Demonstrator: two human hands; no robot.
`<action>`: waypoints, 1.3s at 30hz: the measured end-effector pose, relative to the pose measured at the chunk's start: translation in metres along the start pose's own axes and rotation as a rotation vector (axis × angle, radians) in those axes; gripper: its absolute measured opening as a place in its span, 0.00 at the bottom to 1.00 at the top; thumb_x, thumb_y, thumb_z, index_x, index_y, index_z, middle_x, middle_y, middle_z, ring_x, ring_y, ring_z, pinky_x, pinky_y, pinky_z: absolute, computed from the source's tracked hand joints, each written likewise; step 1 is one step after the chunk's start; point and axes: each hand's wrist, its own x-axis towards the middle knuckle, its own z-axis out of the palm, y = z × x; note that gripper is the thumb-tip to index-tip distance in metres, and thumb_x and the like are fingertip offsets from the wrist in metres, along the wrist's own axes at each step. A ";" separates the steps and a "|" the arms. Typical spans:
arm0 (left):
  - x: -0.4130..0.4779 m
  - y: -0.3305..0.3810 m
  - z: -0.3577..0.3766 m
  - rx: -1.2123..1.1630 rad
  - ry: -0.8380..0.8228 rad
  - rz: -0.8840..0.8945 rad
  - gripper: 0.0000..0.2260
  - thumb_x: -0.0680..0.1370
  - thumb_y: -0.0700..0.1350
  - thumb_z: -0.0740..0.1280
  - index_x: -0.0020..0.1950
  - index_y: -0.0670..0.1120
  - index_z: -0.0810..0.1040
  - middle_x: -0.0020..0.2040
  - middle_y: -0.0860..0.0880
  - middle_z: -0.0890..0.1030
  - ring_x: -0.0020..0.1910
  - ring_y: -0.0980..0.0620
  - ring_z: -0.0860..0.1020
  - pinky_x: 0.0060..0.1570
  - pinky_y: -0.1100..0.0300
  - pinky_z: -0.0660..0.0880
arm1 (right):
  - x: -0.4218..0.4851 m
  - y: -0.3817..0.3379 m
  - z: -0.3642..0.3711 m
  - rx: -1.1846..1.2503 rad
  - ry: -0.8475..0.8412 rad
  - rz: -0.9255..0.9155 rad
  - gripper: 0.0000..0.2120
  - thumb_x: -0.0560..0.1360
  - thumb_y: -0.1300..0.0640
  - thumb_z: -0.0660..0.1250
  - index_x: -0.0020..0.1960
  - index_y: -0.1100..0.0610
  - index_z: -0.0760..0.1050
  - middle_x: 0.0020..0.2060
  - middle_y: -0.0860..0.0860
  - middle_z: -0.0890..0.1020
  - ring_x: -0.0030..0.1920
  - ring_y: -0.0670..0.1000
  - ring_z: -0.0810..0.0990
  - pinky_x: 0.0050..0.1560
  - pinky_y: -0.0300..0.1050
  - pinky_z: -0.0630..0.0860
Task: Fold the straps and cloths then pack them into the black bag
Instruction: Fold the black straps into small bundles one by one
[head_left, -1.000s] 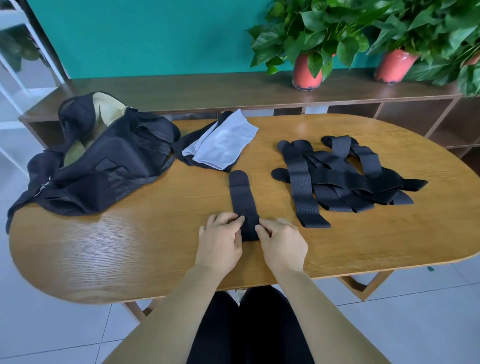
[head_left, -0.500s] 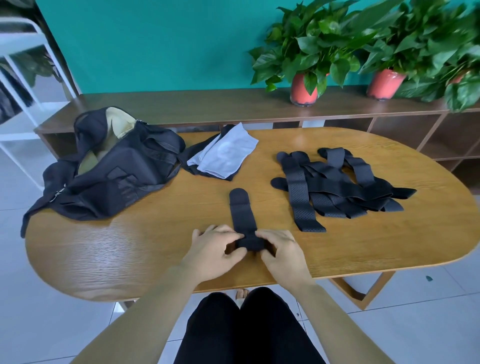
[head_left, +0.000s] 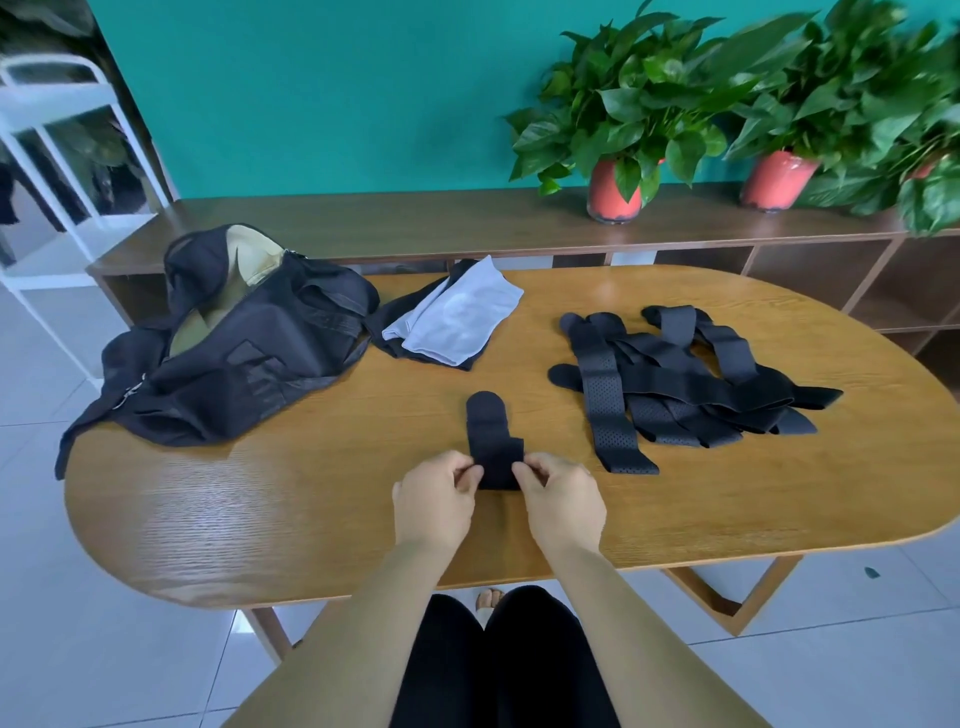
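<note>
A black strap lies lengthwise at the table's front middle, its near end doubled over onto itself. My left hand pinches the folded part's left edge and my right hand pinches its right edge. A pile of several loose black straps lies to the right. Light grey and black cloths lie stacked at the back middle. The black bag sits open at the back left, showing a tan lining.
The oval wooden table has bare surface at the front left and front right. A low wooden shelf behind carries potted plants. A white rack stands at far left.
Both hands lifted the strap's near end and folded it forward over the rest, so the strap looks shorter. The camera view shifted slightly.
</note>
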 end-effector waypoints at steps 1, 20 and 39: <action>0.002 0.000 0.001 0.002 0.000 -0.002 0.05 0.77 0.48 0.67 0.43 0.50 0.81 0.36 0.56 0.80 0.38 0.53 0.78 0.47 0.51 0.76 | 0.001 0.000 0.001 -0.019 0.001 -0.001 0.09 0.77 0.49 0.64 0.51 0.50 0.81 0.43 0.45 0.80 0.50 0.48 0.76 0.40 0.40 0.69; 0.018 0.000 -0.006 0.008 -0.160 0.038 0.21 0.79 0.40 0.64 0.72 0.47 0.70 0.64 0.48 0.77 0.61 0.53 0.76 0.56 0.67 0.68 | 0.005 0.000 0.010 -0.206 -0.006 -0.094 0.12 0.78 0.47 0.64 0.59 0.46 0.79 0.49 0.45 0.79 0.52 0.48 0.73 0.39 0.41 0.68; 0.006 -0.016 -0.026 0.382 -0.397 0.399 0.27 0.76 0.58 0.65 0.74 0.55 0.66 0.73 0.62 0.65 0.70 0.57 0.57 0.58 0.56 0.57 | -0.007 0.011 -0.021 -0.074 -0.287 -0.393 0.27 0.70 0.66 0.63 0.68 0.54 0.72 0.65 0.43 0.73 0.66 0.42 0.63 0.64 0.34 0.62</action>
